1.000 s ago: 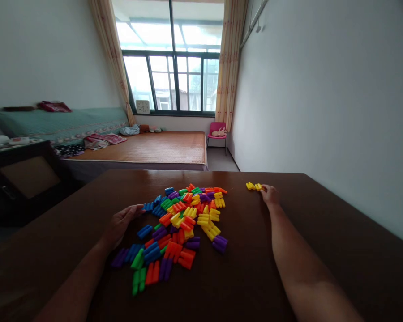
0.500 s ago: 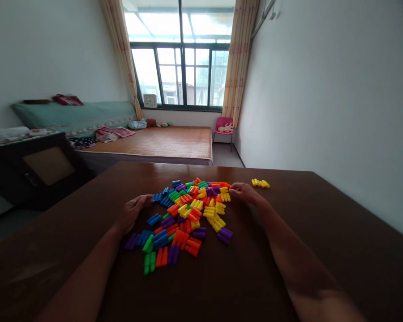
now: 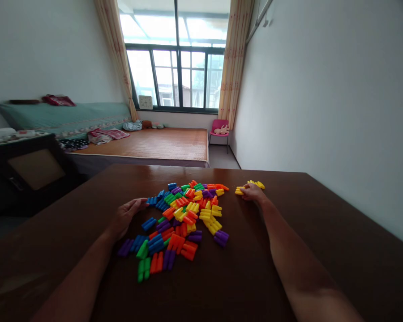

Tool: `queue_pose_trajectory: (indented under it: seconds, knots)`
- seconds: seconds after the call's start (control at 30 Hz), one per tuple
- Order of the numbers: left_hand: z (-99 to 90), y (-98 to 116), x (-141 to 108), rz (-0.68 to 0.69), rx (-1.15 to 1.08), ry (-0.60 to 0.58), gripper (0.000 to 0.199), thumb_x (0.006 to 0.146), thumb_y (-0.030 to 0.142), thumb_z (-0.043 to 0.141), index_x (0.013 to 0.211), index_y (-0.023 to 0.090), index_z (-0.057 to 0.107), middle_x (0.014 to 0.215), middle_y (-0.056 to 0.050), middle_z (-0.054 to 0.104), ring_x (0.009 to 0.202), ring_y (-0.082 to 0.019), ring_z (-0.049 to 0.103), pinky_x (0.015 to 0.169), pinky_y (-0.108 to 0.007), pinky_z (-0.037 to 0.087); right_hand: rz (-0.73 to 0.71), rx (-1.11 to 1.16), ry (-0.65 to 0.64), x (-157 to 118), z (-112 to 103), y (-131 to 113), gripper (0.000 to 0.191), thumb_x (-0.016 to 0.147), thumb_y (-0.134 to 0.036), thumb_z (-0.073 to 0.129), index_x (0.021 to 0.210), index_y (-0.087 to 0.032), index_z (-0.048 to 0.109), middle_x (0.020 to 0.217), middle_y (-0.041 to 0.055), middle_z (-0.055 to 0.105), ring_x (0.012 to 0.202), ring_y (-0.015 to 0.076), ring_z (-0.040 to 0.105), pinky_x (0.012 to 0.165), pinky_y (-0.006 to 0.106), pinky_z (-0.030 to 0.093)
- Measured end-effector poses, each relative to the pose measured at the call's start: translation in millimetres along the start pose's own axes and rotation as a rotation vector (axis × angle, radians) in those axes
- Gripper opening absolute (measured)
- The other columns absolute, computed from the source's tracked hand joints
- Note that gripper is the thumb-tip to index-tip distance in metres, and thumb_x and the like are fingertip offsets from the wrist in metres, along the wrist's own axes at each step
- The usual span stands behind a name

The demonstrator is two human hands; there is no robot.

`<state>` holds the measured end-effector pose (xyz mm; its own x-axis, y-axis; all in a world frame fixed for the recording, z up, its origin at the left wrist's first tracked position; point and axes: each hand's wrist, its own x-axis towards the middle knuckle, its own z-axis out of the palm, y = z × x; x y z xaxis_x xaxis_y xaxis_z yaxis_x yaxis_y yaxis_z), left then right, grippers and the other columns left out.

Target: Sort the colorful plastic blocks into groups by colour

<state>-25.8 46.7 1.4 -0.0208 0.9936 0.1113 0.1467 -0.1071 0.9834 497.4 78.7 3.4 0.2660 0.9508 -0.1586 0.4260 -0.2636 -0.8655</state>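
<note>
A loose pile of plastic building blocks, with rounded peg-like ends in blue, green, orange, yellow and purple, lies on the brown table. At its left edge is my left hand, its fingertips closed at the end of a blue plastic building block. To the right of the pile, my right hand pinches a yellow plastic building block just above or on the tabletop. Right behind that hand lies a group of joined yellow blocks, partly covered by the fingers.
The dark brown table has its far edge just past the blocks. Beyond it stand a bed with a woven mat, a pink chair and a window. A dark cabinet is at the left, a white wall at the right.
My right hand has moved right, away from the pile, taking a yellow block along toward the joined yellow blocks. My left hand stays by the blue block. The whole view has shifted slightly.
</note>
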Motion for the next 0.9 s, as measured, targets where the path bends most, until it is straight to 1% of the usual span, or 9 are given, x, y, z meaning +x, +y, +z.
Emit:
queue_pose_trajectory:
  seconds: [0.1, 0.2, 0.3, 0.43, 0.5, 0.63, 0.7, 0.8, 0.9]
  knots:
    - [0.0, 1.4, -0.5, -0.008, 0.005, 0.001, 0.056, 0.071, 0.061, 0.065, 0.102, 0.015, 0.07, 0.103, -0.012, 0.073, 0.107, -0.031, 0.063, 0.097, -0.043, 0.048, 0.067, -0.247, 0.045, 4.9, -23.4, 6.2, 0.038, 0.086, -0.054, 0.049, 0.081, -0.019, 0.062, 0.065, 0.0073, 0.067, 0.056, 0.0166, 0.062, 0.057, 0.029, 0.05]
    - [0.8, 3.1, -1.0, -0.007, 0.003, 0.003, 0.056, 0.07, 0.062, 0.066, 0.102, 0.016, 0.07, 0.102, -0.011, 0.073, 0.107, -0.03, 0.064, 0.096, -0.041, 0.05, -0.108, -0.455, 0.156, 3.5, -38.2, 9.2, 0.037, 0.085, -0.053, 0.051, 0.081, -0.02, 0.066, 0.073, 0.0082, 0.07, 0.07, 0.0183, 0.065, 0.067, 0.029, 0.049]
    - [1.7, 4.6, -1.8, -0.006, -0.001, 0.013, 0.056, 0.068, 0.062, 0.068, 0.1, 0.016, 0.071, 0.102, -0.011, 0.073, 0.105, -0.03, 0.065, 0.096, -0.04, 0.05, -0.289, -0.397, -0.014, -1.8, -37.9, 11.3, 0.033, 0.072, -0.044, 0.07, 0.096, -0.021, 0.069, 0.098, 0.0066, 0.07, 0.088, 0.0182, 0.064, 0.079, 0.028, 0.048]
    - [0.7, 3.1, -1.1, -0.004, -0.003, 0.01, 0.057, 0.069, 0.062, 0.067, 0.101, 0.016, 0.071, 0.101, -0.011, 0.073, 0.105, -0.03, 0.065, 0.096, -0.042, 0.05, -0.299, -0.31, -0.224, -4.7, -34.3, 12.8, 0.044, 0.061, -0.035, 0.078, 0.102, -0.022, 0.068, 0.101, 0.005, 0.069, 0.091, 0.0187, 0.063, 0.087, 0.032, 0.047]
    - [-0.5, 1.3, 0.0, -0.008, 0.005, 0.007, 0.057, 0.069, 0.062, 0.067, 0.103, 0.016, 0.071, 0.101, -0.012, 0.074, 0.106, -0.03, 0.064, 0.096, -0.041, 0.05, -0.285, -0.204, -0.097, -1.6, -42.7, 17.4, 0.045, 0.063, -0.034, 0.076, 0.105, -0.021, 0.065, 0.104, 0.006, 0.068, 0.091, 0.0184, 0.063, 0.085, 0.031, 0.049]
    - [-2.9, -1.0, 2.5, 0.001, 0.019, 0.002, 0.059, 0.069, 0.064, 0.066, 0.103, 0.016, 0.071, 0.101, -0.012, 0.074, 0.106, -0.03, 0.065, 0.095, -0.041, 0.051, -0.148, -0.164, 0.555, 10.9, -75.9, 46.7, 0.04, 0.065, -0.039, 0.072, 0.096, -0.016, 0.06, 0.1, 0.012, 0.067, 0.084, 0.0206, 0.064, 0.073, 0.03, 0.051]
    - [-4.1, -1.8, 3.4, 0.002, 0.026, 0.0, 0.059, 0.069, 0.064, 0.066, 0.103, 0.017, 0.071, 0.101, -0.012, 0.074, 0.106, -0.031, 0.064, 0.094, -0.042, 0.052, -0.086, -0.224, 0.747, 18.8, -88.7, 66.6, 0.034, 0.064, -0.04, 0.072, 0.086, -0.018, 0.059, 0.089, 0.0114, 0.068, 0.075, 0.0206, 0.063, 0.065, 0.03, 0.051]
    - [-6.3, -4.1, 4.4, -0.003, 0.037, -0.001, 0.057, 0.071, 0.063, 0.065, 0.105, 0.017, 0.07, 0.103, -0.012, 0.073, 0.107, -0.03, 0.064, 0.095, -0.042, 0.052, -0.045, -0.306, 0.826, 32.2, -93.5, 86.2, 0.029, 0.062, -0.036, 0.073, 0.079, -0.019, 0.058, 0.081, 0.0095, 0.068, 0.07, 0.0206, 0.064, 0.063, 0.03, 0.051]
    - [-8.4, -7.8, 5.2, -0.001, 0.031, -0.012, 0.056, 0.073, 0.061, 0.064, 0.107, 0.017, 0.069, 0.105, -0.012, 0.073, 0.108, -0.03, 0.064, 0.097, -0.042, 0.05, -0.028, -0.368, 0.749, 43.0, -87.8, 87.9, 0.028, 0.06, -0.031, 0.074, 0.081, -0.017, 0.061, 0.086, 0.0102, 0.07, 0.078, 0.0227, 0.066, 0.07, 0.031, 0.052]
